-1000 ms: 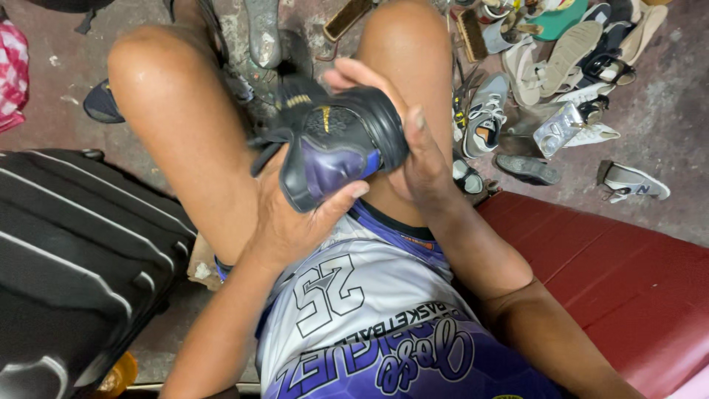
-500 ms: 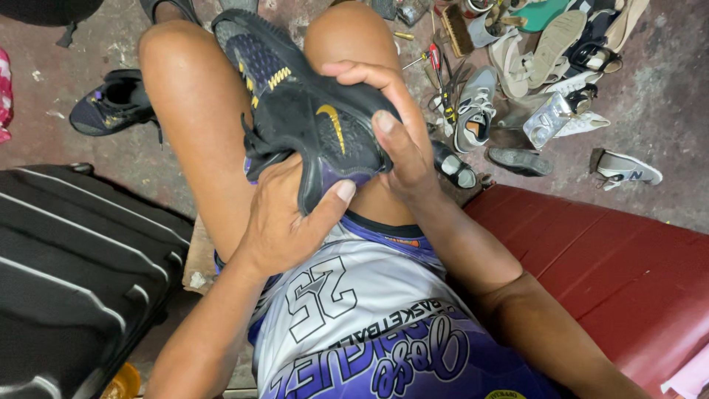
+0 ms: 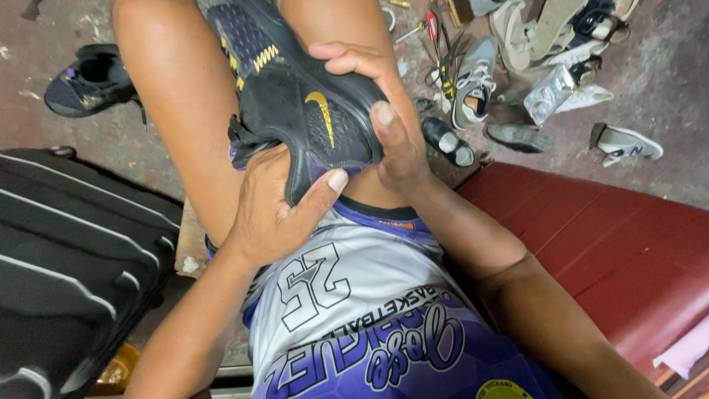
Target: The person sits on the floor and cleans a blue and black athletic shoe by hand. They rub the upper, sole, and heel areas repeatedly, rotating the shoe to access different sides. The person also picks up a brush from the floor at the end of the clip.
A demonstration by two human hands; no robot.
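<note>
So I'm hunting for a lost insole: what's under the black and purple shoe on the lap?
Under the black and purple shoe only thighs and the left hand show. What lies directly beneath the sole is covered.

Black shoe (image 3: 295, 103) in both hands

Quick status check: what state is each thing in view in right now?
Black and purple shoe: on its side between the knees, held by both hands.
Left hand: gripping the heel end.
Right hand: clasped over the heel side.
Matching shoe: upright on the floor, untouched.
Black suitcase: closed.
</note>
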